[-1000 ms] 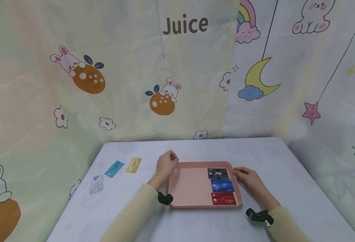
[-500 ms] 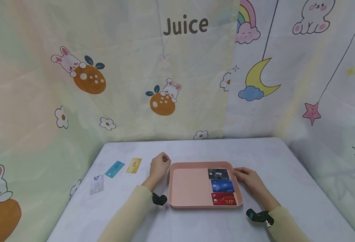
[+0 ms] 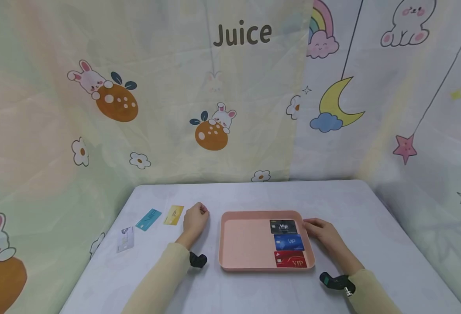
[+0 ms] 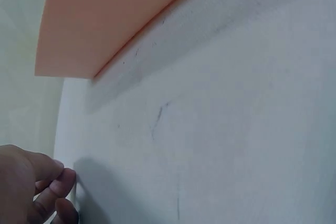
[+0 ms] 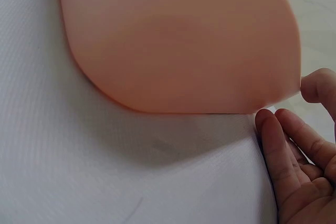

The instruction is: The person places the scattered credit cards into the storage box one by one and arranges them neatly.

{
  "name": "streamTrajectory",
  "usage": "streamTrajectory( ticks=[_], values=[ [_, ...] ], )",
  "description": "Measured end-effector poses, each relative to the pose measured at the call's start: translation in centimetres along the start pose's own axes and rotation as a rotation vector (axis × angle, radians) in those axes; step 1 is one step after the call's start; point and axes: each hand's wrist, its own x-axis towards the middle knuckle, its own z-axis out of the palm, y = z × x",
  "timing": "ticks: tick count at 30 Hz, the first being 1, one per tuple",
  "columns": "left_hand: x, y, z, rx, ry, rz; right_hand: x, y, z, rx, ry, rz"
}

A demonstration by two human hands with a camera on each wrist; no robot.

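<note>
My left hand hovers over the white table between the yellow card and the pink tray, its fingers curled and holding nothing. In the left wrist view its thumb and forefinger tips meet with nothing between them. With my right hand I hold the tray's right edge. The right wrist view shows the thumb at the rim and fingertips low against the side. Inside the tray a black VIP card, a blue VIP card and a red VIP card form a column at the right.
A teal card and a silver-white card lie on the left of the table, beside the yellow one. Printed cloth with cartoon rabbits, fruit and a moon hangs around the back and sides.
My left hand has moved left, from the tray's upper left corner toward the yellow card. The right hand has stayed at the tray's right edge, and the cards have not moved.
</note>
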Motion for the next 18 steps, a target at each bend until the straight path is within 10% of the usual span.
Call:
streamTrajectory(
  ticks=[18],
  values=[
    [1.7,-3.2,-3.2,0.140,-0.007,-0.066,0.0,0.1,0.0,-0.013,-0.004,-0.028]
  ],
)
